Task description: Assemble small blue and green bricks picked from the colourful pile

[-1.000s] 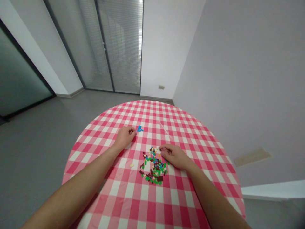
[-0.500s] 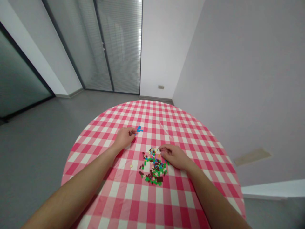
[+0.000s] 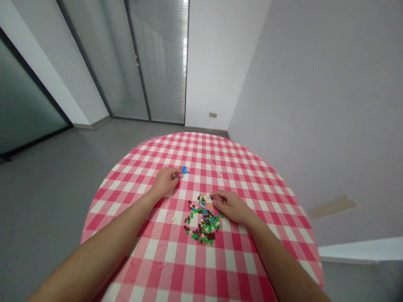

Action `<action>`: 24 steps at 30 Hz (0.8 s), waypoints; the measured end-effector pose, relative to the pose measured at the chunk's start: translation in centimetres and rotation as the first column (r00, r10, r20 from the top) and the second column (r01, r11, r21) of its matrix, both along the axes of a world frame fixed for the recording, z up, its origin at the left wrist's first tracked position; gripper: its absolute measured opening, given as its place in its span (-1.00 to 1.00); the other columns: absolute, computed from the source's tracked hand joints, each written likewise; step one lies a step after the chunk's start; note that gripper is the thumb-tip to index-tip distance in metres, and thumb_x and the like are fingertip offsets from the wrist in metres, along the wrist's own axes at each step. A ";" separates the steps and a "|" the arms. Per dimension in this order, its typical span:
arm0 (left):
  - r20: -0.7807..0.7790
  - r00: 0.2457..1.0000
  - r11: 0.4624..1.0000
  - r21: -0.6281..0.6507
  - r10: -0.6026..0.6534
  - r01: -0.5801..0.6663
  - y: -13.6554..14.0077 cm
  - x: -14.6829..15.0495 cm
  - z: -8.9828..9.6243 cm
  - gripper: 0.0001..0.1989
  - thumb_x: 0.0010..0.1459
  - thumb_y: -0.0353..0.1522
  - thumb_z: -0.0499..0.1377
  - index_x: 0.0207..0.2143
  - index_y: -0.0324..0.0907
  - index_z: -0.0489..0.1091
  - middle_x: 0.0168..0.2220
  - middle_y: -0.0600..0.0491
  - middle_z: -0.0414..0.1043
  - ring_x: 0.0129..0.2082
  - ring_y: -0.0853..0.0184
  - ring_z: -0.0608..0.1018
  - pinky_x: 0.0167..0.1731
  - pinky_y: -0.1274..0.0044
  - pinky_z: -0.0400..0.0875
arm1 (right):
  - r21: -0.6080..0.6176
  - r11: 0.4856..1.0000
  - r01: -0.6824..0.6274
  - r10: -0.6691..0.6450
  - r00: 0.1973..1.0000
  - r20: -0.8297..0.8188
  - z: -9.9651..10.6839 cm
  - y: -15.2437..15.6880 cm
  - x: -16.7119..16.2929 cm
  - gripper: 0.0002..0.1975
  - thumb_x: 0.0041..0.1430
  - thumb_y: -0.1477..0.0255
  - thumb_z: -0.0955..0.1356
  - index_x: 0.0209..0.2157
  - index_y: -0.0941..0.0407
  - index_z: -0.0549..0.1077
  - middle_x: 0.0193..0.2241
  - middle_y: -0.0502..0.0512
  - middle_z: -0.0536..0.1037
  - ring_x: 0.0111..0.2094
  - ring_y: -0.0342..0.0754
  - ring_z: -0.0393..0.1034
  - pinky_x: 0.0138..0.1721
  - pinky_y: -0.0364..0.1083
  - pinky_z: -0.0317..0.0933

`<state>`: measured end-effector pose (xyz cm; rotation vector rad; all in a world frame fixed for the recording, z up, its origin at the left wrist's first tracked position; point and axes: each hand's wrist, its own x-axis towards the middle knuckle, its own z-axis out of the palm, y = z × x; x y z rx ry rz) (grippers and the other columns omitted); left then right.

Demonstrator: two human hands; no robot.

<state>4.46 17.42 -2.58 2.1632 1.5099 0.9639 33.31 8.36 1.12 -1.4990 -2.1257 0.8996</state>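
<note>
My left hand (image 3: 166, 181) rests on the tablecloth with its fingers bent and the thumb apart from the index finger. Its index fingertip is right beside a small cluster of blue building bricks (image 3: 184, 170), and a tiny blue piece shows by the thumb tip. A loose pile of small building bricks (image 3: 206, 224), mostly green, brown, blue and cream, lies nearer to me. At the right edge of that pile, my right hand (image 3: 231, 205) lies with loosely curved fingers, thumb and fingertips apart. I make out nothing held in it.
A red-and-white checked tablecloth (image 3: 245, 167) covers the round table. One cream brick (image 3: 174, 219) lies left of the pile. Beyond the table stand a glass partition (image 3: 157, 63) with blinds and a pale wall (image 3: 315, 105) on the right.
My left hand has shifted very slightly, its index finger reaching a little closer to the blue bricks. My right hand and the pile look the same.
</note>
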 end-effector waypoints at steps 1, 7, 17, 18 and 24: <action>0.001 1.000 1.000 -0.005 -0.005 0.005 0.0 0.0 0.0 -0.70 0.00 -0.53 0.13 -0.25 -0.14 0.56 -0.29 0.01 0.60 -0.26 0.21 0.56 -0.18 0.40 0.37 | 0.002 1.000 -0.001 0.001 1.000 -0.002 0.0 0.0 0.0 -0.68 0.20 0.37 0.32 -0.04 0.13 0.54 -0.14 0.20 0.62 -0.22 0.06 0.51 -0.22 -0.01 0.34; 0.003 1.000 1.000 -0.008 -0.018 0.018 0.1 0.0 -0.1 -0.70 0.02 -0.53 0.12 -0.23 -0.14 0.56 -0.26 0.01 0.61 -0.24 0.21 0.56 -0.16 0.40 0.39 | 0.004 1.000 -0.006 0.006 1.000 0.008 0.1 -0.1 0.0 -0.67 0.21 0.36 0.31 -0.03 0.14 0.53 -0.13 0.22 0.62 -0.18 0.08 0.51 -0.18 0.00 0.35; -0.032 0.999 0.999 0.050 -0.012 0.013 0.0 0.1 -0.1 -0.69 0.03 -0.56 0.12 -0.24 -0.15 0.57 -0.24 0.03 0.61 -0.18 0.16 0.54 -0.12 0.37 0.37 | 0.002 1.000 -0.002 0.002 1.000 -0.003 -0.1 0.0 0.0 -0.68 0.22 0.37 0.31 -0.04 0.15 0.53 -0.13 0.21 0.62 -0.19 0.07 0.52 -0.18 0.00 0.36; -0.024 1.000 0.999 0.054 -0.004 0.005 0.0 0.1 -0.1 -0.70 0.03 -0.55 0.12 -0.25 -0.15 0.57 -0.26 0.03 0.61 -0.19 0.16 0.54 -0.13 0.38 0.37 | 0.000 1.000 -0.002 0.002 1.000 -0.002 -0.1 0.0 0.0 -0.68 0.22 0.37 0.31 -0.04 0.15 0.53 -0.12 0.22 0.62 -0.18 0.07 0.52 -0.18 0.00 0.36; 0.011 0.999 0.999 0.029 0.044 -0.044 -0.2 0.2 0.0 -0.71 0.04 -0.52 0.11 -0.23 -0.18 0.57 -0.34 0.00 0.59 -0.29 0.17 0.56 -0.24 0.40 0.40 | 0.001 1.000 0.002 -0.002 1.000 0.005 0.0 0.0 0.0 -0.68 0.22 0.38 0.31 -0.04 0.17 0.53 -0.13 0.23 0.62 -0.18 0.07 0.52 -0.18 0.00 0.35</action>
